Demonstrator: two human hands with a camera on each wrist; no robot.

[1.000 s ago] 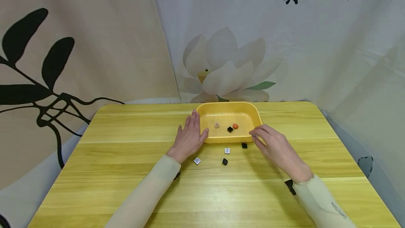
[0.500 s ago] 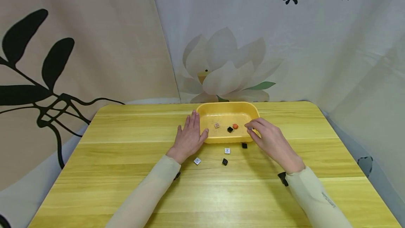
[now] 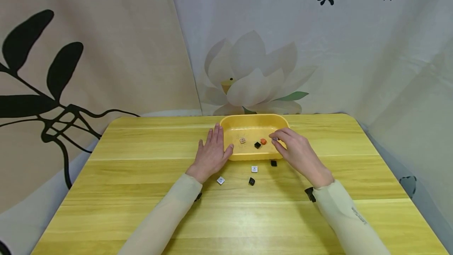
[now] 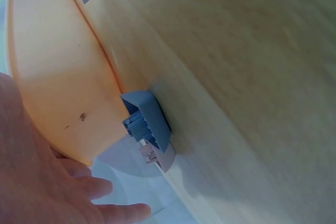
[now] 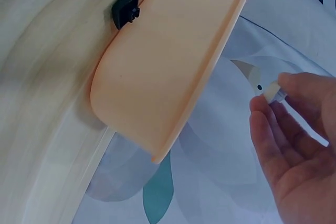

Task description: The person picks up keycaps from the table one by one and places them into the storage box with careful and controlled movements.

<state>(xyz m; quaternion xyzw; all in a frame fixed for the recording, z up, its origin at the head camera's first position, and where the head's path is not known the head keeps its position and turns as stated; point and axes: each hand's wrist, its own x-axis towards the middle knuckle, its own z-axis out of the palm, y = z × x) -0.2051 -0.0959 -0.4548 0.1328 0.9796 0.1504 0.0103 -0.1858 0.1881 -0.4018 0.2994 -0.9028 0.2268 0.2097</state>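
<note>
My right hand (image 3: 301, 154) pinches a small white keycap (image 5: 271, 92) between thumb and fingertips, above the right part of a yellow tray (image 3: 255, 156). My left hand (image 3: 209, 154) rests with straight fingers against the tray's left side, thumb at the rim. Inside the tray lie a beige keycap (image 3: 242, 140), a black keycap (image 3: 257, 145) and an orange keycap (image 3: 263, 141). In front of it on the table are two white ones, the nearer keycap (image 3: 221, 180) turned cornerwise, and two black ones, with one black keycap (image 5: 126, 11) close to the tray wall.
The wooden table (image 3: 226, 211) extends in front of and beside the tray. Behind its far edge hangs a printed curtain (image 3: 262, 70) with a lotus and dark leaves. A dark wrist mount (image 3: 310, 194) shows below the right sleeve.
My right hand has moved left and slightly away from me, carrying the white keycap from the tray's right front corner to over its inside. The left hand has stayed still.
</note>
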